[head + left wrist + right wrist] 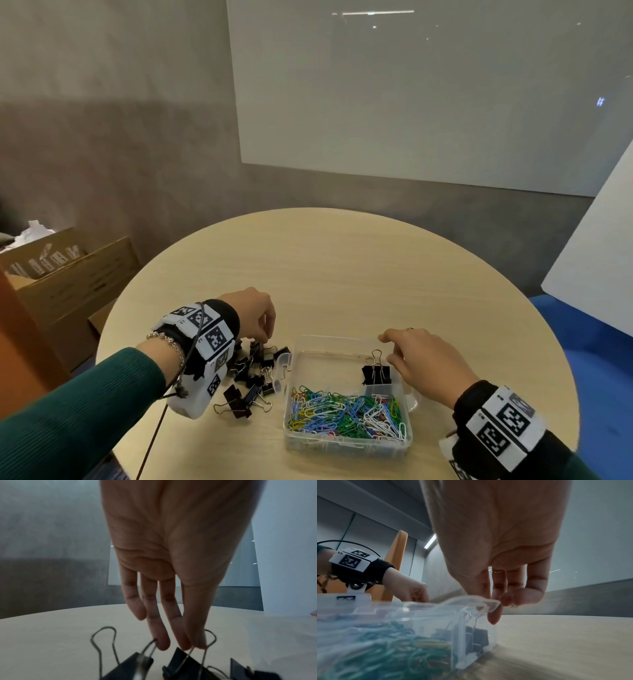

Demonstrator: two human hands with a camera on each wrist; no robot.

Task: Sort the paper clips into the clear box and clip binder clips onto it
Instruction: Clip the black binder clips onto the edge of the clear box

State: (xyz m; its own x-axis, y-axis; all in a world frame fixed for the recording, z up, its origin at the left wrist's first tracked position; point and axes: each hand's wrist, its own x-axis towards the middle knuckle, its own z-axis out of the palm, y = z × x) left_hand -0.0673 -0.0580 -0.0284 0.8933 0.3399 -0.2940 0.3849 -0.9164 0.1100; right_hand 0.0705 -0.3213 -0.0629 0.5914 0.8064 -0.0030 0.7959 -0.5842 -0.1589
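A clear box [404, 387] stands on the round table, its near compartment full of coloured paper clips [346, 414]. One black binder clip [376, 373] stands in the box's far right part. Left of the box lies a pile of black binder clips [251, 377]. My left hand [190, 646] reaches down into the pile and pinches the wire handle of one binder clip [185, 662]. My right hand [501, 605] is at the box's right side. Its fingertips pinch the clear rim tab [493, 603], and the clip in the box [479, 638] shows through the wall.
The round wooden table [342, 267] has bare surface behind the box. An open cardboard box [68, 274] stands on the floor to the left. A white board [599, 257] leans at the right. A grey wall with a white panel rises behind.
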